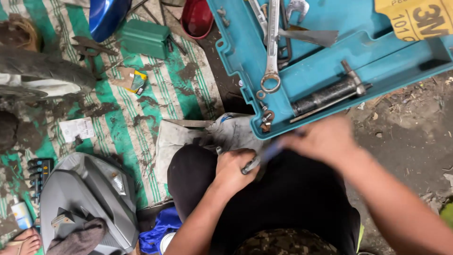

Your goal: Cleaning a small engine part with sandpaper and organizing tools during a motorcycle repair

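Two hands meet over the lap: the left hand [234,169] is closed around a small metal tool [251,165], and the blurred right hand [321,140] grips its bluish far end, just below the teal toolbox [330,66].

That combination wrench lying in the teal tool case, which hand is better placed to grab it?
Probably the right hand: it sits at the edge of the teal tool case, nearer the combination wrench. The left hand is lower, fingers closed around a small metal tool.
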